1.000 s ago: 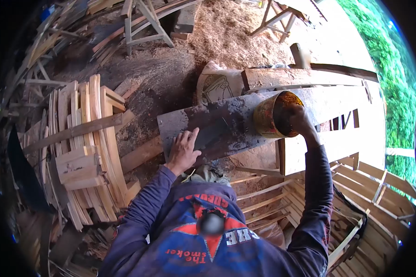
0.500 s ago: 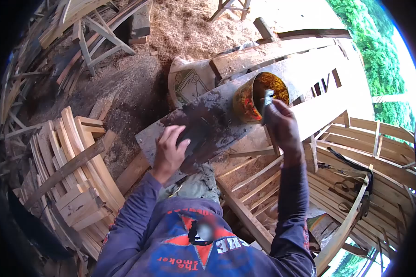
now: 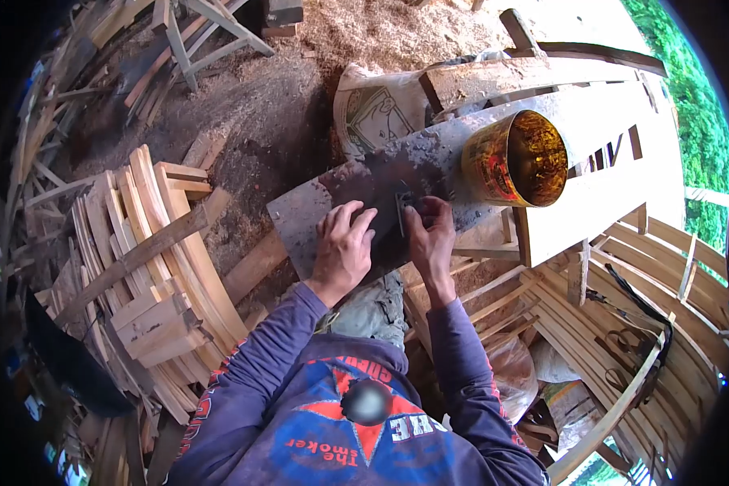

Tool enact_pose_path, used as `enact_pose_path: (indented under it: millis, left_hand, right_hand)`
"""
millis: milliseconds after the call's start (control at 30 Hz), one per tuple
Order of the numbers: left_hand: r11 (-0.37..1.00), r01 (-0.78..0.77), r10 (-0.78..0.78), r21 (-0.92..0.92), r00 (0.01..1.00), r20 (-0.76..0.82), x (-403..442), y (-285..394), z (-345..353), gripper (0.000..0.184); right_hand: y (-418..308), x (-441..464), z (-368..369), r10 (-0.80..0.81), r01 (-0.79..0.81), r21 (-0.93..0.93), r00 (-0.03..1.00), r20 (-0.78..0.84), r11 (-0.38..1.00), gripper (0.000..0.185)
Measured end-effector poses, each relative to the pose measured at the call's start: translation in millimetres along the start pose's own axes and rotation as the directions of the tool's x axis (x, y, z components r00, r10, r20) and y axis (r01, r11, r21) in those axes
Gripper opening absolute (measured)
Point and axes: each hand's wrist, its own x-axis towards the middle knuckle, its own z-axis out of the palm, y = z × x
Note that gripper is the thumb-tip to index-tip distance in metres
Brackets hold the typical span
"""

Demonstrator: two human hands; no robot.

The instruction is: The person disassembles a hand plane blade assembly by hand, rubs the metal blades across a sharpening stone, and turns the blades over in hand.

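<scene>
Slim piece (image 3: 400, 213) occupies right grip (image 3: 432, 237) near amber-lined tin (image 3: 502, 159).

Floor (image 3: 259, 121) is dark, strewn with pale wood shavings (image 3: 405, 28), thickest toward the top. Wooden sawhorse (image 3: 219, 55) is parked upper left, beside long loose boards (image 3: 150, 78). Slats (image 3: 194, 279) are piled at left, crossed by a plank (image 3: 138, 257). Planked, ribbed structure (image 3: 579, 356) is seen lower right. Upper right is washed out by daylight; green foliage (image 3: 692, 130) is visible at the edge.
</scene>
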Motion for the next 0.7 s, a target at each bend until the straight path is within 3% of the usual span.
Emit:
enact_pose_path:
  millis: [33,133,333,367,433,567,633,700]
  left_hand:
    - [1.0,0.013,-0.013,-0.001,1.0,-0.011,-1.8,-0.8,0.5,0.038]
    - [0.999,0.047,-0.047,-0.015,0.998,-0.041,-6.8,-11.4,5.8,0.038]
    - [0.996,0.088,-0.09,-0.03,0.995,-0.049,-6.1,-10.4,4.3,0.037]
    - [0.994,0.1,-0.102,-0.037,0.994,-0.046,-5.2,-9.2,5.8,0.037]
    - [0.994,0.104,-0.106,-0.036,0.993,-0.055,-4.3,-7.3,9.0,0.036]
    - [0.997,0.053,-0.059,-0.061,0.993,-0.102,-5.3,-12.4,13.3,0.035]
    - [0.997,0.069,-0.072,-0.031,0.991,-0.111,-0.9,-8.0,10.1,0.033]
    - [0.997,0.083,-0.083,-0.003,0.992,-0.096,-4.6,-3.1,11.6,0.031]
  right_hand:
    - [-7.0,1.2,-1.4,0.002,-0.002,-0.006,1.0,0.005,1.0,0.038]
    - [-38.4,6.6,-10.1,0.294,-0.291,-0.042,0.952,0.083,0.956,0.053]
    - [-3.9,15.2,3.6,0.039,-0.028,-0.191,0.998,0.056,0.981,0.057]
    - [-2.3,16.1,4.4,0.041,-0.029,-0.194,0.997,0.061,0.981,0.057]
    - [-4.4,16.2,6.2,0.16,-0.16,-0.008,0.982,0.099,0.987,0.054]
    - [6.2,15.2,5.1,0.095,-0.087,-0.116,0.993,0.067,0.989,0.054]
    - [5.5,17.7,8.1,0.054,-0.058,-0.217,0.998,-0.023,0.974,0.054]
    - [6.0,26.7,14.6,0.068,-0.069,-0.159,0.998,-0.009,0.985,0.056]
